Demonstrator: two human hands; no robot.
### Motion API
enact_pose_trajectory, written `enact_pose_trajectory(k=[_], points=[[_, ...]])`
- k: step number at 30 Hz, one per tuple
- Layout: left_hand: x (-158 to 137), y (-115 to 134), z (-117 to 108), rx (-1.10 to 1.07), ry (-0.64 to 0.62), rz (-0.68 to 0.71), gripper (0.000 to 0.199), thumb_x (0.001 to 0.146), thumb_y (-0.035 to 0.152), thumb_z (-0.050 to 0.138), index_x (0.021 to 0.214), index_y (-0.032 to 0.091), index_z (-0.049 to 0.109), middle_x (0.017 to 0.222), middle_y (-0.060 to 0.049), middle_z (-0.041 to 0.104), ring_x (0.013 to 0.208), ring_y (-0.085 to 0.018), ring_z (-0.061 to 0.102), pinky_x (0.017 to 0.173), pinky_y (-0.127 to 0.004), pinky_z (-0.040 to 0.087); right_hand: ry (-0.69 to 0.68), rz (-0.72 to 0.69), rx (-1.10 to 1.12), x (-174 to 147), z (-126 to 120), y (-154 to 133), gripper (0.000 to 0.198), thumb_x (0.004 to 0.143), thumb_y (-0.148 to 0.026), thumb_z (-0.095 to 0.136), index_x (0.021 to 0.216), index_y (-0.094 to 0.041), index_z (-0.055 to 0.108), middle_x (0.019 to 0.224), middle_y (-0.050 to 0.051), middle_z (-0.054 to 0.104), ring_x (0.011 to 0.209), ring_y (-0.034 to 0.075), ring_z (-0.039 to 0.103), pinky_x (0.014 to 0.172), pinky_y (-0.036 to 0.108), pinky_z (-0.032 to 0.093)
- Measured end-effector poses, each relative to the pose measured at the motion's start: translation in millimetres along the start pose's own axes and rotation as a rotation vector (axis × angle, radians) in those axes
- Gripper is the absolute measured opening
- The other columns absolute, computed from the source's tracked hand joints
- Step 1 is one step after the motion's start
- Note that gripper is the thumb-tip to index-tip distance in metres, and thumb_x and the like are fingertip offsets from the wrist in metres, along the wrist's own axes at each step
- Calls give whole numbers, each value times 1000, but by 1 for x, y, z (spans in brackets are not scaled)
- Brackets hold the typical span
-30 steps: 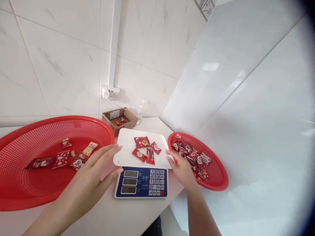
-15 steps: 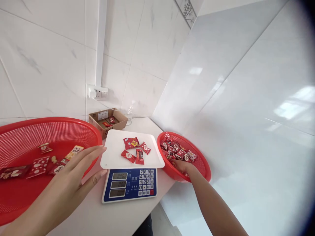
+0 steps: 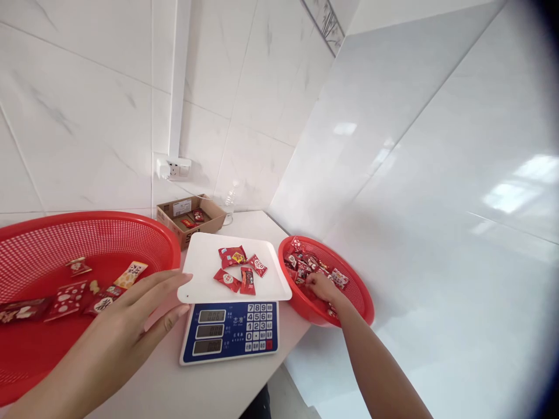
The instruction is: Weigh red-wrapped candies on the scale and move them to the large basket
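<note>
My left hand [image 3: 124, 326] hovers by the left edge of the white weighing tray [image 3: 198, 270], fingers stretched and holding nothing. Several red wrapped candies [image 3: 227, 280] lie on that tray. Below it is the blue keypad panel of the digital scale [image 3: 236, 331], with lit-up number windows. My right hand [image 3: 324, 288] reaches down into the smaller red basket [image 3: 364, 291] among wrapped candies [image 3: 305, 265]. Its fingers are curled together, and whatever is between them is hidden.
On the left stands a large red basket [image 3: 168, 233] with several wrapped snacks. A cardboard box [image 3: 213, 218] holding red packets sits behind the scale, with a clear plastic bottle [image 3: 230, 198] beside it. A wall socket [image 3: 174, 169] and tiled walls enclose the white table [image 3: 257, 221].
My right hand has lifted slightly within the smaller basket, its fingers drawing together. My left hand stays nearly in place. The candies on the tray have not moved.
</note>
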State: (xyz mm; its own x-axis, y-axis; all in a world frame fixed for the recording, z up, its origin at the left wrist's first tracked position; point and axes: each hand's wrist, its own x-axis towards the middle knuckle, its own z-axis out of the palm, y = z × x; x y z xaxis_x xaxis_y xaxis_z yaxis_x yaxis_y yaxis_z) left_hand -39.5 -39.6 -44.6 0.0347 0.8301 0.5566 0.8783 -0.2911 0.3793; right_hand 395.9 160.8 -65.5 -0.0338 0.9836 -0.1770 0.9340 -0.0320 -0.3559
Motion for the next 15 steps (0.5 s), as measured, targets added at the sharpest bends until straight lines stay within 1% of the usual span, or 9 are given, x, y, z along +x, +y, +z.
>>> enact_pose_trajectory(k=[2, 3, 6, 9, 11, 13, 15], points=[[0, -1, 0, -2, 10, 3, 51, 90, 61, 40, 132, 34, 53, 133, -3, 61, 124, -31, 56, 92, -42, 55, 83, 22, 37, 3, -4, 2, 25, 76, -18, 51, 93, -18, 69, 96, 8, 71, 86, 20, 62, 75, 28, 46], [0, -1, 0, -2, 9, 1, 51, 90, 61, 39, 131, 34, 53, 133, -3, 61, 124, -30, 56, 92, -41, 55, 103, 33, 55, 4, -5, 2, 28, 78, -20, 50, 100, -18, 68, 97, 8, 70, 86, 21, 63, 74, 29, 47], [0, -1, 1, -4, -13, -6, 51, 90, 61, 41, 130, 34, 55, 132, -2, 62, 125, -30, 56, 91, -39, 55, 83, 48, 92, -1, -7, 2, 37, 78, -25, 52, 113, -18, 65, 98, 9, 71, 83, 21, 64, 72, 29, 49], [1, 0, 1, -11, -32, -12, 49, 89, 60, 43, 128, 34, 57, 131, -1, 63, 122, -30, 58, 87, -37, 57, -23, 32, 95, -10, -5, -4, 41, 74, -27, 61, 114, -21, 68, 106, 7, 71, 86, 21, 65, 75, 29, 49], [2, 1, 0, -13, -34, -5, 48, 89, 60, 43, 127, 34, 58, 129, -1, 64, 120, -29, 59, 85, -36, 57, -93, 39, 81, -16, -3, -8, 42, 74, -31, 63, 115, -24, 69, 105, 6, 73, 83, 21, 66, 74, 30, 50], [2, 2, -1, -16, -31, 11, 48, 90, 59, 42, 127, 33, 58, 128, -2, 65, 119, -29, 59, 85, -36, 57, -111, 57, 54, -20, 0, -12, 40, 77, -36, 61, 113, -23, 70, 99, 7, 74, 77, 21, 66, 71, 33, 51], [2, 2, -1, -18, -37, 24, 47, 90, 58, 42, 127, 33, 57, 127, -3, 65, 118, -29, 60, 85, -37, 57, -75, 65, 15, -24, 2, -14, 34, 77, -36, 61, 105, -21, 73, 92, 8, 75, 74, 22, 66, 70, 34, 51]])
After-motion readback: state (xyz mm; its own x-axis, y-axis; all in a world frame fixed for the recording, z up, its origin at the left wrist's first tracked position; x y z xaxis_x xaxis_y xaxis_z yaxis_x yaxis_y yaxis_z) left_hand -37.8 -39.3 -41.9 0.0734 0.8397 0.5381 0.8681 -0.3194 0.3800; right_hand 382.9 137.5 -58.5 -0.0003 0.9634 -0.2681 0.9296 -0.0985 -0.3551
